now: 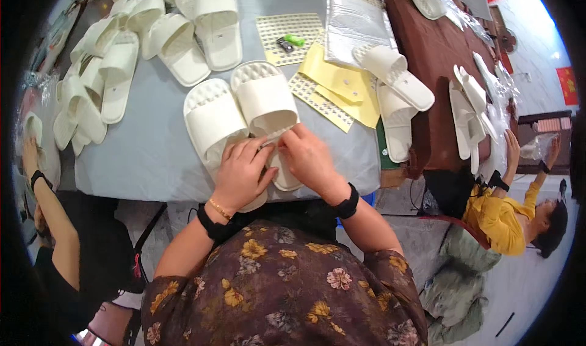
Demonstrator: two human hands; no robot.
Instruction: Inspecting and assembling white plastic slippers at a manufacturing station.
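Observation:
A pair of white slide slippers lies side by side at the table's near edge, toes pointing away from me. My left hand (245,170) rests across the left slipper (210,117) and the gap between the two, fingers stretched out and thumb apart. At the right slipper (264,95), my right hand (308,160) is closed in a pinch just behind the strap, over the insole. Whatever its fingertips hold, if anything, is hidden. Both wrists wear black bands.
More white slippers (220,28) crowd the table's left side. Yellow sticker sheets (332,77), a silvery packet (359,25) and a small green-and-black item (293,42) lie beyond the pair. Loose slippers (397,80) sit at right. Co-workers (500,218) work on both sides.

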